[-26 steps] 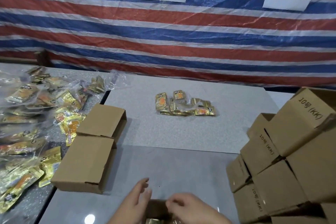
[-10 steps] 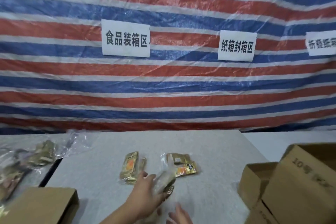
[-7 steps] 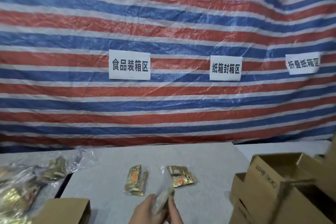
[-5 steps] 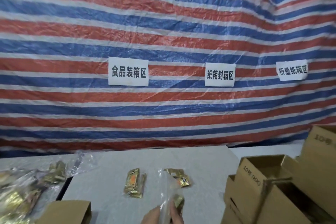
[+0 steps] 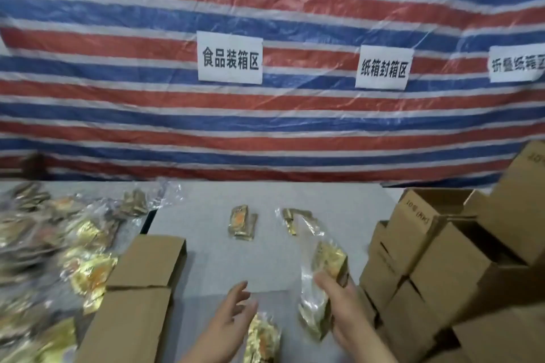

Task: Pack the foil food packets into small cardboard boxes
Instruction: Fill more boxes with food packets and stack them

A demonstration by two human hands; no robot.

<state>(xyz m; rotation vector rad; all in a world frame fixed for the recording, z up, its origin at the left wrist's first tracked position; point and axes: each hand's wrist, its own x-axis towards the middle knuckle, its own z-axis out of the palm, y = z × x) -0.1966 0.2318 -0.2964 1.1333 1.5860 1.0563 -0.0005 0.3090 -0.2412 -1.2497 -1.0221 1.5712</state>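
Bench: a grey bench (image 5: 265,259) is running the width of the view, with a dark gap showing left of its middle slab.
Backdrop: a red, white and blue striped tarp (image 5: 265,132) is hanging behind it.
Signs: three white sheets are hanging on the tarp; the left sign (image 5: 229,57) is reading 食品装箱区, the middle sign (image 5: 384,67) 纸箱封箱区, and the right sign (image 5: 516,63) is blurring and running off the edge.
Boxes: stacked boxes (image 5: 442,268) are sitting at right, one printed "10号 (KK)"; two flat boxes (image 5: 138,289) are lying at left.
Packets: loose packets (image 5: 53,259) are piling at far left; a small stack (image 5: 242,222) and a bagged few (image 5: 296,219) are lying mid-bench.
Right hand (image 5: 345,309): its fingers are curling round a clear bag of packets (image 5: 323,283), holding it above the bench beside the stacked boxes.
Left hand (image 5: 233,315): its fingers are spreading loosely, gripping nothing, just beside another packet (image 5: 262,339) at the bottom edge.
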